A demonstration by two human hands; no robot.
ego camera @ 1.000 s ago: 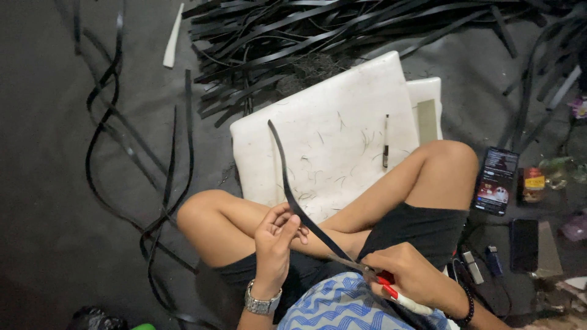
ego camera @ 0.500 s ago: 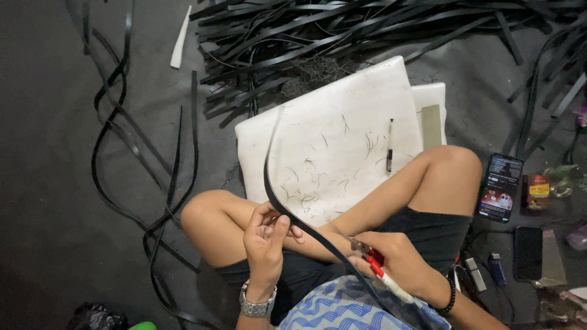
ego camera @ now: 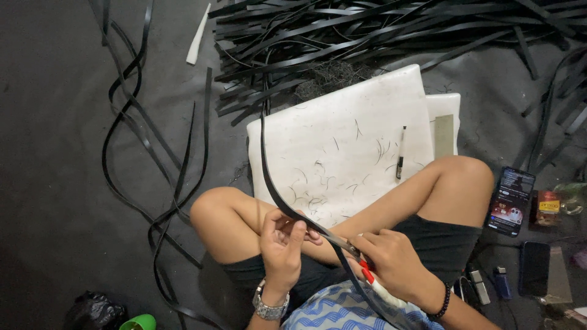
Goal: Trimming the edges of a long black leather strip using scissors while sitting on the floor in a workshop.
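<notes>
Both hands worked over the crossed legs of a seated person: the left hand [ego camera: 282, 239] pinched a long black strip [ego camera: 269, 183] between its fingers, while the right hand [ego camera: 394, 264] was closed around a red-and-white-handled blade [ego camera: 367, 276] set against that strip. From the hands, the strip curved up across a white board [ego camera: 342, 140] toward a pile of black strips [ego camera: 367, 30]; a small pen-like tool [ego camera: 400, 153] lay on the board, and a phone [ego camera: 510, 200] lay by the right knee.

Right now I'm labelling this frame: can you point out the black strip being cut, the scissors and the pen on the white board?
black strip [ego camera: 264, 165], head view, mid-length of its curve.
scissors [ego camera: 365, 272], head view, red handle.
pen [ego camera: 400, 156], head view, middle of its barrel.
</notes>
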